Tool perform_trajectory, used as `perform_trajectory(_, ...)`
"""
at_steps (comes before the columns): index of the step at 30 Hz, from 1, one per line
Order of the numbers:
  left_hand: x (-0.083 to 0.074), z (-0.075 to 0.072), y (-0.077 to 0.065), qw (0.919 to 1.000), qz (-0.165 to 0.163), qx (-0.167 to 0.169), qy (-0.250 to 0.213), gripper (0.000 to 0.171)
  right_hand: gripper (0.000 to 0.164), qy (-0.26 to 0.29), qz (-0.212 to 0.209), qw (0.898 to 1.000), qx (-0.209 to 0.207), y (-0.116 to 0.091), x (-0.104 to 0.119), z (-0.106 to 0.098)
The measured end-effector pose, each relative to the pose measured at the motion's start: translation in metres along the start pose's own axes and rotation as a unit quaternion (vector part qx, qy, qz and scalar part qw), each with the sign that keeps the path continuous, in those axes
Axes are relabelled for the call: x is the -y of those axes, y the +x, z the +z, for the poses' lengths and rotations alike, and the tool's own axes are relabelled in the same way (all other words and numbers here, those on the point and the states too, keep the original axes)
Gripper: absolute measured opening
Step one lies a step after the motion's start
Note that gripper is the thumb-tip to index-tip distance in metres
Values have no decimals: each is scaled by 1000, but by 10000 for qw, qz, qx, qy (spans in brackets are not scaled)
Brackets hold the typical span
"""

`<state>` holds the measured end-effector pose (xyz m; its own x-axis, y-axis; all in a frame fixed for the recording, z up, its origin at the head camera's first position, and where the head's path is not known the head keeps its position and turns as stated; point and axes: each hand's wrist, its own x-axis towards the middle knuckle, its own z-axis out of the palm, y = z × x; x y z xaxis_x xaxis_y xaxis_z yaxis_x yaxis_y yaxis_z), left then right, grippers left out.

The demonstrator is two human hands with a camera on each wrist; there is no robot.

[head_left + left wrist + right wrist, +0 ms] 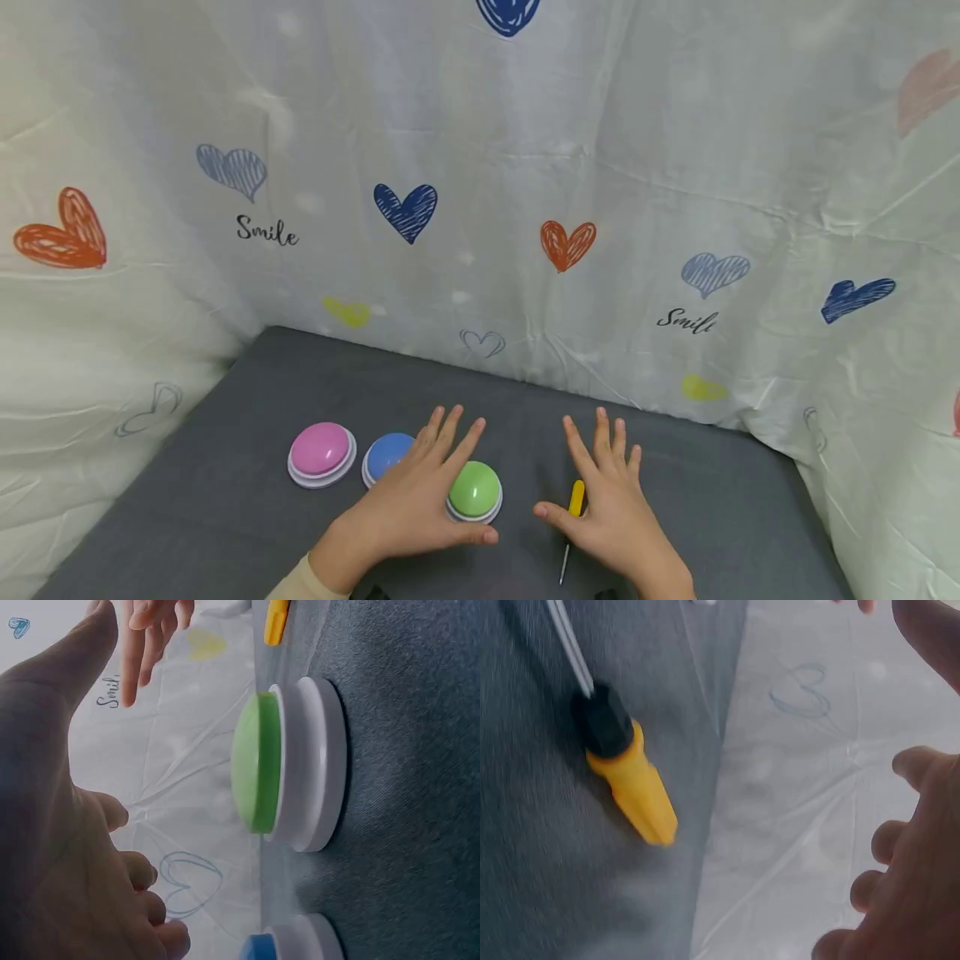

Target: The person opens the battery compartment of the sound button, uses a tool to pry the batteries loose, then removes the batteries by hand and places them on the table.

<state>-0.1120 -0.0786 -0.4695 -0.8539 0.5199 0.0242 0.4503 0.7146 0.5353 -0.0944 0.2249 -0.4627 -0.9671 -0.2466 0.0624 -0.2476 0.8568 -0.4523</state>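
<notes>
While fingers [467, 446] spread wide, left hand [414, 502]: near green button [475, 489]; press centrally.
Right hand [617, 512], also wide: near screwdriver [605, 726]; grip handle [641, 793].

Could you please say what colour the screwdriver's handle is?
The handle is yellow with a black collar, clearest in the right wrist view.

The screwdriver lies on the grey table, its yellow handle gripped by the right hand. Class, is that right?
No: the right hand does not grip the yellow handle. The right wrist view shows its fingers apart from it. The screwdriver does lie on the grey table.
</notes>
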Motion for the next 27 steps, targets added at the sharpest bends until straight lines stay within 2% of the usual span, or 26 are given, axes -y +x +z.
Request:
perform_trajectory(6,4,7,1,9986,185,294,-389,126,121,740,-105,9956,557,8,6,11)
perform_trajectory(10,7,12,2,9974,327,346,-549,119,121,834,-290,9926,837,15,8,24)
perform_trajectory(15,9,16,3,9965,368,344,-668,114,106,553,-815,9931,639,20,12,38)
perform_trajectory(18,11,18,4,9962,314,279,-763,111,96,565,-1017,9920,483,22,17,44)
perform_trajectory(24,15,22,7,9946,193,218,-1000,105,89,870,-1108,9887,506,27,22,56)
perform_trajectory(27,16,24,8,9947,249,145,-986,100,88,979,-1124,9874,534,29,22,62)
